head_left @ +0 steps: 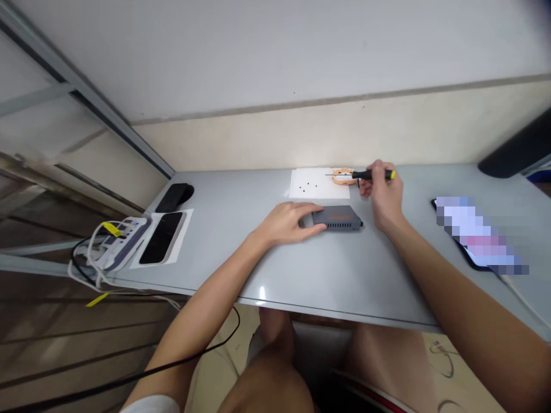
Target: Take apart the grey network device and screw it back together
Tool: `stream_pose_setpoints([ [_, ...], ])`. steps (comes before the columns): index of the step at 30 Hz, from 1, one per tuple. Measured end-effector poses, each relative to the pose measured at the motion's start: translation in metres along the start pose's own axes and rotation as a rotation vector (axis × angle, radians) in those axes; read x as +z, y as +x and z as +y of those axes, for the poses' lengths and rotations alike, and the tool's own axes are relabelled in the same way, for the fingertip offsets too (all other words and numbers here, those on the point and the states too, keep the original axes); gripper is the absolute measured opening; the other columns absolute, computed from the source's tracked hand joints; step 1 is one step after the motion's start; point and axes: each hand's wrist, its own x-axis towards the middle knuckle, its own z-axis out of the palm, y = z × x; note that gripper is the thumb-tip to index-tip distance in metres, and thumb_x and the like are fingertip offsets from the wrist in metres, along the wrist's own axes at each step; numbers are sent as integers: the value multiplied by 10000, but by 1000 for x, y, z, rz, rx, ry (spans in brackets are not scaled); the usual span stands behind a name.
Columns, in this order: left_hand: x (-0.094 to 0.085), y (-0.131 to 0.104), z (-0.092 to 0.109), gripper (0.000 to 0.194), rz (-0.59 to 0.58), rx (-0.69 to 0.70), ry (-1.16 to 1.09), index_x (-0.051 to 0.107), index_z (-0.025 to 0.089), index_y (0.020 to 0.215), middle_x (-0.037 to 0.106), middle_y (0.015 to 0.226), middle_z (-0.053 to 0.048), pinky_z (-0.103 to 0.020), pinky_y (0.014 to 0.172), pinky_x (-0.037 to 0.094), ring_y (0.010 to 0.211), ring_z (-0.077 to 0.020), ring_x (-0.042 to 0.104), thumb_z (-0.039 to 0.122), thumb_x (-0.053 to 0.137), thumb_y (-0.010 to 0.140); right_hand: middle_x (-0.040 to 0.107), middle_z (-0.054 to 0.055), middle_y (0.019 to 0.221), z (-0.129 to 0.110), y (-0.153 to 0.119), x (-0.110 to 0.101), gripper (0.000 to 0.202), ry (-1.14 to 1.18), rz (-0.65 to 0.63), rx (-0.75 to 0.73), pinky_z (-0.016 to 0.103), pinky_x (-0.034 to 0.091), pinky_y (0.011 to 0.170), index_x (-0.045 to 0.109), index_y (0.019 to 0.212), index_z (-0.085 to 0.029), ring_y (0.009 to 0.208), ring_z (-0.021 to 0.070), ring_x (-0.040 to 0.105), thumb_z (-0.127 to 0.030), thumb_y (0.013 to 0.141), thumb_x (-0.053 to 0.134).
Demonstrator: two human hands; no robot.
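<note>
My left hand (293, 222) grips one end of a flat dark grey box (340, 218) with vent slots along its near side and orange lettering. The box rests on the table. Held in my right hand (383, 192) is a screwdriver (365, 174) with a black and yellow handle, its thin shaft pointing left. The shaft passes over a white sheet of paper (297, 192) and an orange and white animal-shaped item (343, 180). Several tiny dark pieces, which look like screws, lie on the paper.
A dark phone (161, 238) lies on paper at the left, beside a power strip (124, 244) with tangled cables. A black object (174, 198) sits behind it. A lit phone (477, 235) with a cable is at the right, and a black cylinder (516, 143) stands at the back right.
</note>
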Motion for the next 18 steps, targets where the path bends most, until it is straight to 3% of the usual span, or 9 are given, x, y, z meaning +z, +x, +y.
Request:
stream_pose_setpoints([
  [4,2,2,0,434,77,-64,-6,789,195,1208,817,942,-60,-350,818,566,815,-215,741,486,505,1057,636,-43,642,8,-4,1,602,-75,-126,14,272,423,515,599,839,-252,500,110,523,-830,746,739],
  [6,2,3,-1,457,101,-127,-23,797,194,1019,760,800,-42,-327,714,508,699,-196,668,475,440,1064,648,-39,654,7,-6,0,608,-87,-150,35,283,426,520,616,849,-254,512,119,533,-836,730,743],
  [9,2,3,-3,576,138,-233,-82,633,197,683,588,607,-19,-314,604,399,575,-173,522,518,353,1071,642,-37,658,4,-8,-1,624,-104,-186,56,289,425,534,627,861,-254,521,119,529,-850,715,738],
  [11,2,3,-5,628,157,-272,-118,525,206,616,508,566,-10,-311,580,369,551,-163,469,551,289,1084,649,-34,672,2,-9,-2,614,-111,-215,66,288,425,546,626,865,-254,521,113,519,-844,728,733],
  [13,1,3,-6,644,157,-274,-137,534,203,641,514,581,-10,-305,585,385,565,-163,481,560,243,1090,654,-33,681,0,-9,-2,606,-110,-229,77,285,424,553,625,867,-255,521,107,511,-837,737,731],
  [15,-1,3,-7,599,136,-242,-184,634,191,764,609,668,-19,-297,625,441,626,-167,547,558,282,1080,649,-34,676,-2,-8,-2,602,-93,-219,93,279,414,549,627,864,-256,521,105,502,-835,735,730],
  [18,-4,3,-10,415,112,-144,-295,714,180,1068,733,881,-45,-298,681,510,710,-171,606,545,529,998,612,-31,641,-8,-5,-3,544,-6,-167,153,267,384,520,616,824,-256,526,109,489,-781,754,739],
])
